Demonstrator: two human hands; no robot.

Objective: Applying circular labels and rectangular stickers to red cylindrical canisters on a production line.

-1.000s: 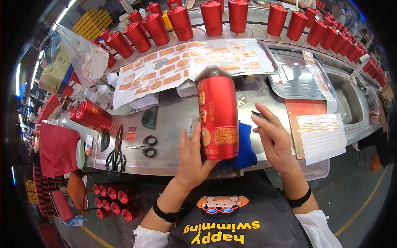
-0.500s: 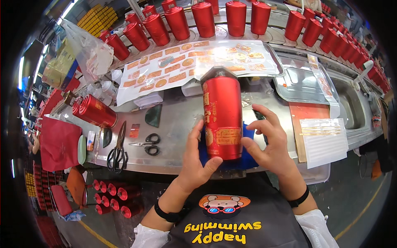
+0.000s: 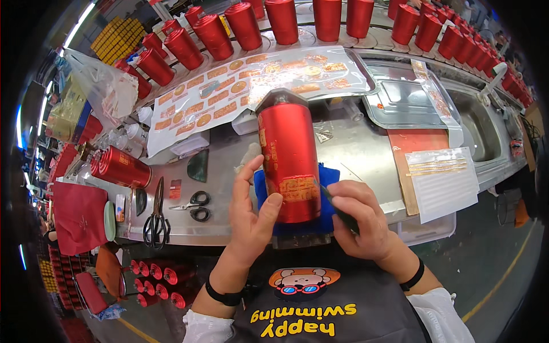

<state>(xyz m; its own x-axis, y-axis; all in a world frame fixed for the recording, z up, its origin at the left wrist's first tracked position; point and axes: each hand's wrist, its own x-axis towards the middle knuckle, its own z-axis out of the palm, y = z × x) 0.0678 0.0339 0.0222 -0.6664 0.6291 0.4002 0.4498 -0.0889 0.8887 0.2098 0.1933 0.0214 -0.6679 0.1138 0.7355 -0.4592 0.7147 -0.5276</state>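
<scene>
A tall red canister [image 3: 289, 154] with gold labels stands on a blue cloth [image 3: 297, 223] at the near edge of the steel bench. My left hand [image 3: 251, 214] steadies its left side, thumb on the lower front. My right hand [image 3: 357, 220] grips a thin dark tool [image 3: 337, 206] and presses its tip against the gold label low on the canister's right side.
A sheet of gold and red stickers [image 3: 251, 86] lies behind the canister. Many red canisters [image 3: 286, 20] line the far edge. Two scissors [image 3: 157, 214] and a lying red canister [image 3: 120, 167] are at left. A label sheet [image 3: 443, 180] and steel tray [image 3: 403, 103] are at right.
The canister has come down onto the blue cloth. My right hand has dropped from its upper right side to the lower right, now pressing the tool against the label.
</scene>
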